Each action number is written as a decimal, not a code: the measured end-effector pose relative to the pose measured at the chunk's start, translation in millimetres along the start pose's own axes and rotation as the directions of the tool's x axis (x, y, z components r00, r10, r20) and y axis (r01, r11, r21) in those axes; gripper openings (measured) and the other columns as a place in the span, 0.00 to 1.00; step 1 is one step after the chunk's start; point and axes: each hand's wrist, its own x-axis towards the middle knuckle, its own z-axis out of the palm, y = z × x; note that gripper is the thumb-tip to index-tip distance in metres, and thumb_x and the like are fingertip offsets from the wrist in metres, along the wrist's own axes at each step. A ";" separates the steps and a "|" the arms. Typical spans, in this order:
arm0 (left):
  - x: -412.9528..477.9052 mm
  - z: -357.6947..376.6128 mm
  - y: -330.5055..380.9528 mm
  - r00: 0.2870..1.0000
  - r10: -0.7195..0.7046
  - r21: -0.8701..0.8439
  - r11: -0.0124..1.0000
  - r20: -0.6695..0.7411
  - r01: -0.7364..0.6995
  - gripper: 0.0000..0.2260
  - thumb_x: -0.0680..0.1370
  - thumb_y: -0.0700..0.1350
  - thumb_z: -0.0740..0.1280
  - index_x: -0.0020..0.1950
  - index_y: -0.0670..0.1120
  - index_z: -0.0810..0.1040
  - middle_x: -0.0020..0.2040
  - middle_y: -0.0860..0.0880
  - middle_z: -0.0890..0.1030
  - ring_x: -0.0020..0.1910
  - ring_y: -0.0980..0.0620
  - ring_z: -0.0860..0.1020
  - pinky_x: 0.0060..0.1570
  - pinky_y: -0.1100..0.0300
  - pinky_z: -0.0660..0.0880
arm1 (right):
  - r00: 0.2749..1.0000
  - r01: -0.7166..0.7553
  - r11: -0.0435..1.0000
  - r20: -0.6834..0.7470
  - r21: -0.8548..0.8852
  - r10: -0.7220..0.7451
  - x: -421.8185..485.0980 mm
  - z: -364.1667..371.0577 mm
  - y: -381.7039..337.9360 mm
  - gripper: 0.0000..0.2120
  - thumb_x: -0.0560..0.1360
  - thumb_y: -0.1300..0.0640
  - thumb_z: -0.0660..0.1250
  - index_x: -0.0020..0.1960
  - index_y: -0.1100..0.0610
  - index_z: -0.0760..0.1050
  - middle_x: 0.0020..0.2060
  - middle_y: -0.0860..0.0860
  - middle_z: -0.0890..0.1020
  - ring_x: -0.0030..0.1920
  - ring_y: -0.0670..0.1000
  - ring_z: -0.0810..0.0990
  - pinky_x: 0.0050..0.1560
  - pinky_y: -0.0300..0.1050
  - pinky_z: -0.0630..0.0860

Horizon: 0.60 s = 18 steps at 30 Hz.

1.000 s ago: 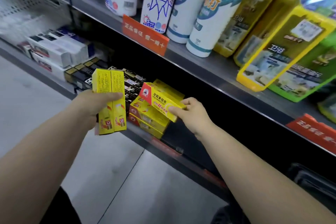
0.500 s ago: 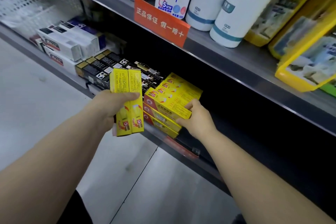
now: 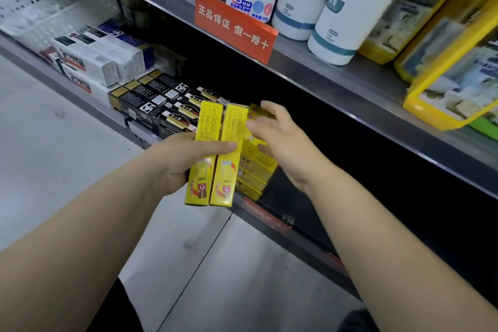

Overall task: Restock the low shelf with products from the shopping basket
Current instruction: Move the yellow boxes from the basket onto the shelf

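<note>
My left hand grips two long yellow boxes side by side, held upright in front of the low shelf. A stack of the same yellow boxes lies on that shelf, partly hidden behind the held pair. My right hand hovers over the stack with its fingers spread, fingertips at the right edge of the held boxes, holding nothing. The shopping basket is not in view.
Black boxes and white boxes lie on the low shelf to the left, with a white perforated basket beyond. The upper shelf carries white bottles, yellow packs and an orange sign. Right of the stack the shelf is dark.
My right hand has let go of the yellow box it laid on the stack and lifted, open, toward the held pair. My left hand has brought its two boxes to the right.
</note>
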 end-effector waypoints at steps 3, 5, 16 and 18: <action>-3.0 6.6 1.9 0.994 -0.003 0.007 1.000 0.106 0.003 0.21 0.62 0.48 0.74 0.53 0.45 0.80 0.47 0.44 0.85 0.44 0.46 0.84 0.38 0.54 0.81 | 0.988 -0.104 0.984 0.128 0.148 0.085 -2.6 -5.6 -6.4 0.30 0.77 0.55 0.65 0.74 0.47 0.55 0.56 0.49 0.79 0.56 0.49 0.79 0.58 0.48 0.77; -3.4 9.1 3.3 0.991 -0.017 0.024 1.000 0.132 0.014 0.22 0.62 0.49 0.73 0.55 0.45 0.79 0.48 0.43 0.85 0.45 0.45 0.84 0.39 0.53 0.81 | 0.969 -0.172 0.970 0.207 0.171 0.135 -6.8 -12.7 -7.0 0.29 0.76 0.58 0.66 0.73 0.45 0.60 0.52 0.48 0.81 0.51 0.51 0.82 0.53 0.47 0.80; 14.8 10.9 -1.5 0.942 -0.082 -0.216 0.976 -0.325 0.010 0.15 0.72 0.56 0.71 0.51 0.47 0.78 0.44 0.47 0.83 0.39 0.48 0.81 0.36 0.57 0.74 | 0.888 -0.206 0.849 -0.273 0.487 0.371 13.3 -55.9 18.1 0.08 0.72 0.55 0.71 0.46 0.58 0.75 0.40 0.54 0.83 0.36 0.48 0.84 0.38 0.41 0.81; 17.0 13.5 -4.3 0.945 -0.097 -0.217 0.976 -0.313 0.028 0.15 0.72 0.55 0.71 0.50 0.46 0.79 0.41 0.46 0.84 0.40 0.47 0.82 0.39 0.55 0.75 | 0.887 -0.214 0.890 -0.302 0.402 0.350 20.5 -50.5 30.5 0.08 0.72 0.53 0.71 0.46 0.55 0.74 0.43 0.52 0.83 0.38 0.46 0.83 0.38 0.40 0.80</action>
